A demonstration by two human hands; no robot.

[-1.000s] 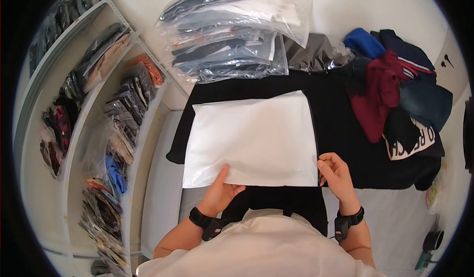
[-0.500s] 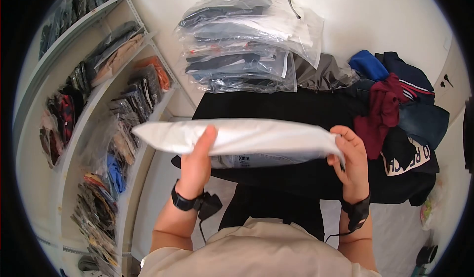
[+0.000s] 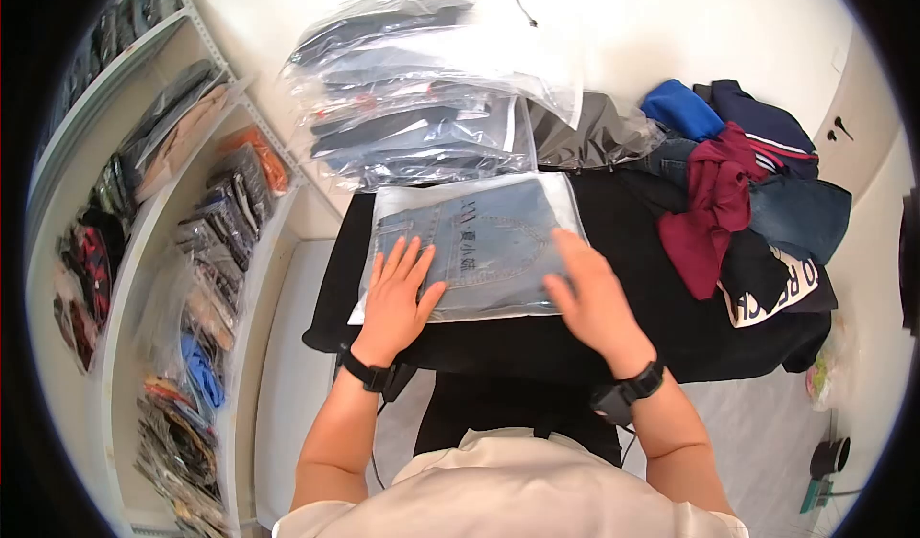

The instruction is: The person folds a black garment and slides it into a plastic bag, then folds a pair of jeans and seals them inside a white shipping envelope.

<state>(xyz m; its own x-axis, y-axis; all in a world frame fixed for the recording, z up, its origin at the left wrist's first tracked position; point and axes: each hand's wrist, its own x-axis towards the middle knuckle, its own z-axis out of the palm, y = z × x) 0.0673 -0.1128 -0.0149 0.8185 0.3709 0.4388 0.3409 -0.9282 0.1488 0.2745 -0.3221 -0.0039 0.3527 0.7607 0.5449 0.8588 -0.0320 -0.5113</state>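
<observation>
A pair of folded light-blue jeans (image 3: 494,227) in a clear plastic bag with dark printing lies flat on the black-covered table (image 3: 632,337). My left hand (image 3: 396,294) rests on the left part of the bag, fingers spread and stretched out. Over the bag's right edge is my right hand (image 3: 586,289), slightly blurred, thumb and fingers apart. Neither hand grips anything. Both wrists wear black straps with small devices.
Behind the bag stands a tall stack of bagged garments (image 3: 422,97), with a dark grey bagged item (image 3: 589,131) beside it. Loose clothes, including a maroon garment (image 3: 714,203), are heaped at the right. Shelves (image 3: 163,251) of bagged clothes line the left.
The bag, held up and tilted with its white side showing, now lies on the table with the printed side up. Both hands have let go of its edges and opened over it.
</observation>
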